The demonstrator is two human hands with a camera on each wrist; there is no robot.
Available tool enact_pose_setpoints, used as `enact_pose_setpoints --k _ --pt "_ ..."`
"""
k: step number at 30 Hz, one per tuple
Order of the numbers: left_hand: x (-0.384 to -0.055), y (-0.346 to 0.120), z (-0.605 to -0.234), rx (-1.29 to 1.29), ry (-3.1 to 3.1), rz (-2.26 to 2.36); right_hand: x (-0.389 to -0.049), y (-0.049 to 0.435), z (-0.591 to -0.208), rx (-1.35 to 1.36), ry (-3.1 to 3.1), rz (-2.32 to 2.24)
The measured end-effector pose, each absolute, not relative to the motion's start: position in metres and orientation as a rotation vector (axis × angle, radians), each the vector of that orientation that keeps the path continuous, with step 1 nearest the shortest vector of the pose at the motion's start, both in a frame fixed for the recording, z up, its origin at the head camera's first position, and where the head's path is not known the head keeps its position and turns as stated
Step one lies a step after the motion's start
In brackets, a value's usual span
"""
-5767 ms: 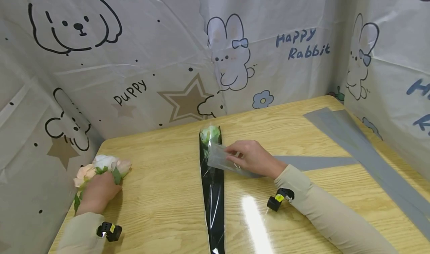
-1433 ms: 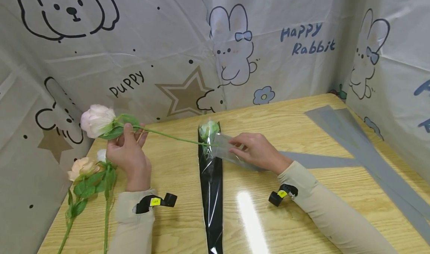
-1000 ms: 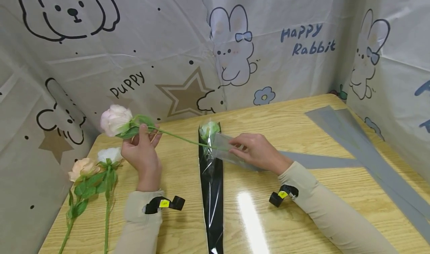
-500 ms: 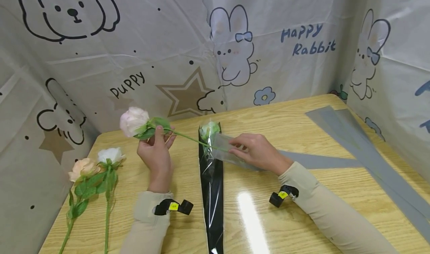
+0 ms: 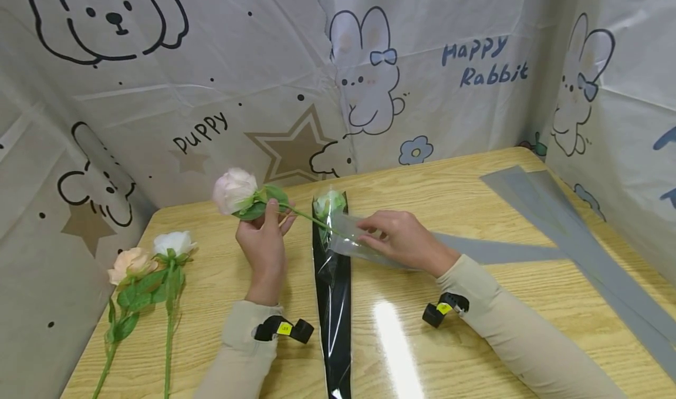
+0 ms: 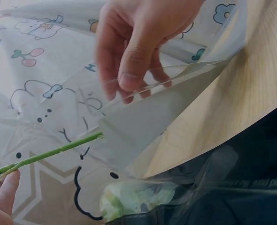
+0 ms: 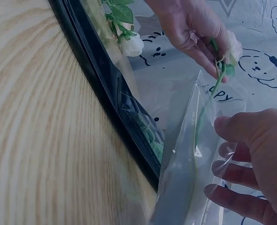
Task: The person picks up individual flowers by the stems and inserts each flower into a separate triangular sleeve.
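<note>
My left hand [image 5: 266, 243] pinches a pale pink rose [image 5: 235, 191] by its green stem, just below the leaves. The stem [image 7: 204, 115] runs down through the mouth of a clear-and-grey flower sleeve [image 7: 176, 187]. My right hand [image 5: 400, 240] grips that sleeve at its mouth, thumb on one side and fingers on the other. Beneath the sleeve's mouth lies a black flower sleeve [image 5: 333, 311] with a pale green rose [image 5: 330, 204] inside it. To the left rest a white rose [image 5: 173, 244] and a peach rose [image 5: 132, 264], both with long stems.
Several flat grey sleeves [image 5: 567, 229] lie crossed along the right side of the wooden table [image 5: 237, 352]. A printed white cloth [image 5: 264, 64] hangs around the table's back and sides. Each wrist carries a small black camera [image 5: 287, 328].
My left hand has lifted the pink rose from the flowers at left and moved rightward, so less stem shows outside the sleeve. My right hand stays almost still at the sleeve's mouth.
</note>
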State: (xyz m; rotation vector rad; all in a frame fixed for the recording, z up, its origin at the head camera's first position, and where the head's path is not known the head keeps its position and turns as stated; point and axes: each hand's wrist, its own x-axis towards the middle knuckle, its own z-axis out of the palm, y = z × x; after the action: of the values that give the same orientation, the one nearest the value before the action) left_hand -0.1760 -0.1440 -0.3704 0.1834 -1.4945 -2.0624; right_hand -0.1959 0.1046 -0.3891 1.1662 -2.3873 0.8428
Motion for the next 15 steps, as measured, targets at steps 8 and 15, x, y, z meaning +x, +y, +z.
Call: enact_pose_setpoints --k 8,15 --pt "-0.175 -0.134 -0.375 0.14 -1.524 -2.102 -0.194 0.103 -0.387 1.216 -2.289 0.81" --pt "-0.171 -0.128 -0.378 0.049 -1.619 -2.119 -0.192 0.101 -0.384 1.213 -2.245 0.802"
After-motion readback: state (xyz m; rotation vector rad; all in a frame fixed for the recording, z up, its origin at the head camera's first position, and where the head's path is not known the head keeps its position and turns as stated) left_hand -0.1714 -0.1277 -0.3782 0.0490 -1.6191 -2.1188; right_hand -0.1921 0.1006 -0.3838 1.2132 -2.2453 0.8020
